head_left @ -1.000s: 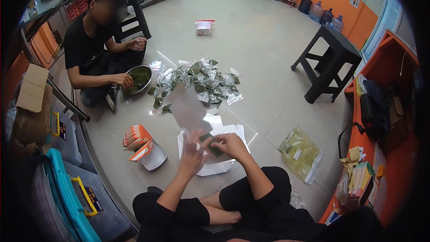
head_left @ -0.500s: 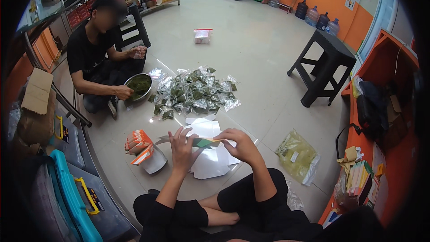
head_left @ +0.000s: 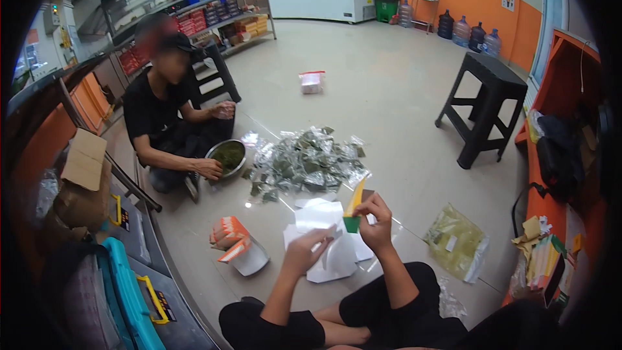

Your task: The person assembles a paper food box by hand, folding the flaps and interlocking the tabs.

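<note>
In front of my crossed legs I hold a folding carton (head_left: 352, 224), green and yellow outside with a white inner face, tilted up between both hands. My right hand (head_left: 376, 220) pinches its coloured edge. The left hand (head_left: 307, 253) is closed at the white side, fingertips against the card. Flat white cartons (head_left: 319, 214) lie in a loose stack on the floor beneath my hands. To the left, several folded orange-and-white cartons (head_left: 230, 232) stand by a whitish container (head_left: 250, 259). Beyond is a heap of small clear bags with green leafy contents (head_left: 310, 161).
At left, a seated person (head_left: 165, 104) has one hand in a steel bowl (head_left: 228, 157) of green filling. A black stool (head_left: 483, 107) stands right, near an orange shelf (head_left: 541, 220). A yellowish plastic bag (head_left: 457, 242) lies right; toolboxes (head_left: 175, 314) line the left.
The carton has gone from lying level between my hands to tilted upright, with its white inner face showing. My left hand has dropped lower. The whole view has shifted.
</note>
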A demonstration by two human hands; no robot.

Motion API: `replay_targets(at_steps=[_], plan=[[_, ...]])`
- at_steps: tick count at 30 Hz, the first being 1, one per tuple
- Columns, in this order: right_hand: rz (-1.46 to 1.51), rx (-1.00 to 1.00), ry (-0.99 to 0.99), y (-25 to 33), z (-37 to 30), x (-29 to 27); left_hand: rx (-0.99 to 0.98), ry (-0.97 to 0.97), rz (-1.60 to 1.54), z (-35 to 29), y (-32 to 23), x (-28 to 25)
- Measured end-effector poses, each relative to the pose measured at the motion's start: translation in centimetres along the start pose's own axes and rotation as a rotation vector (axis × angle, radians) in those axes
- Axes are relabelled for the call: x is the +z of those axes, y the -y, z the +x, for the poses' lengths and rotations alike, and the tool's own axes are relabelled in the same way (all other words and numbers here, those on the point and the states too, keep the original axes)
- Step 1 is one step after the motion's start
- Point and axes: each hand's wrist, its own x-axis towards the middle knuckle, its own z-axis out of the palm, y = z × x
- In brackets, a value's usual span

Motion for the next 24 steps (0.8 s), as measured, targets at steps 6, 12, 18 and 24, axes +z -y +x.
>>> replay_targets(at_steps=[6,12,18,24], plan=[[0.154,0.022,0.191,1.9,-0.2,1.0,-0.140,-0.181,-0.134,-1.7,0.7,1.5],[0.098,0.207,0.048,2.4,-0.8,2.6,-0.192,-0.377,-0.257,-1.3,0.2,2.1],[0.064,0.214,0.156,1.9,-1.3,2.8,-0.207,-0.446,-0.316,-1.7,1.5,1.9],[0.034,0.083,0.086,1.3,-2.0,3.7,-0.336,-0.489,-0.577,-2.0,2.3,1.4]])
